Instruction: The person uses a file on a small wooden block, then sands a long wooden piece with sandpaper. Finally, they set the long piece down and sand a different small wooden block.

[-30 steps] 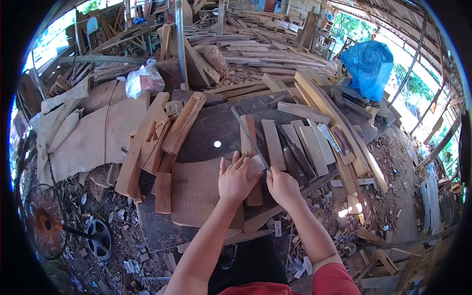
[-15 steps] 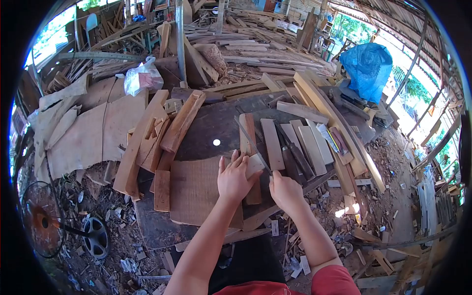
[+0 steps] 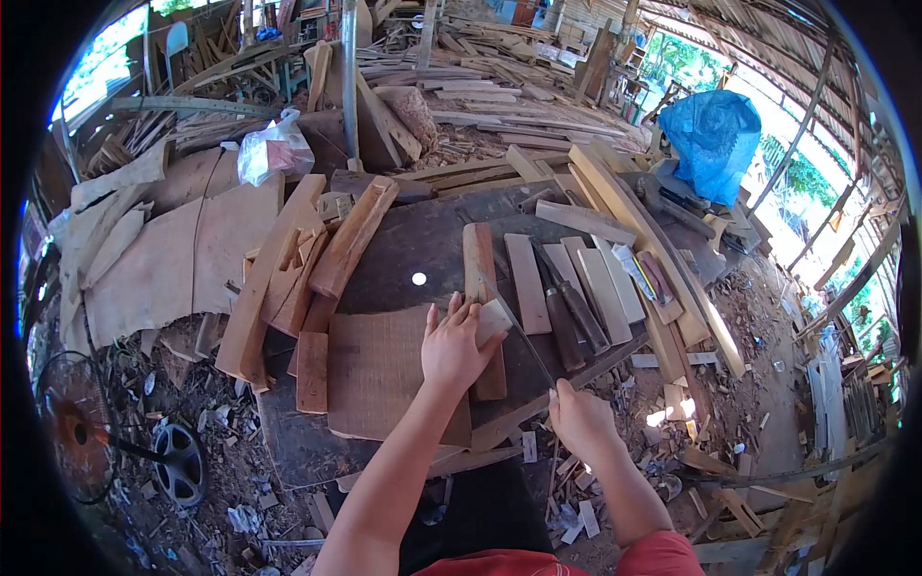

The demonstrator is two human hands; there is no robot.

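Pressing down flat, your left hand pins a small pale wood block against the narrow plank lying on the dark tabletop, fingers spread, grip open, likely to stop the piece sliding. Your right hand sits near the tabletop's edge, grip closed around the handle end of a long thin file, whose blade slants up across the block's corner. That angle lets the blade bite the edge while your palm takes the push. Beside the plank lie more slats and two dark-handled chisels, within easy reach. A wide board lies under your left wrist.
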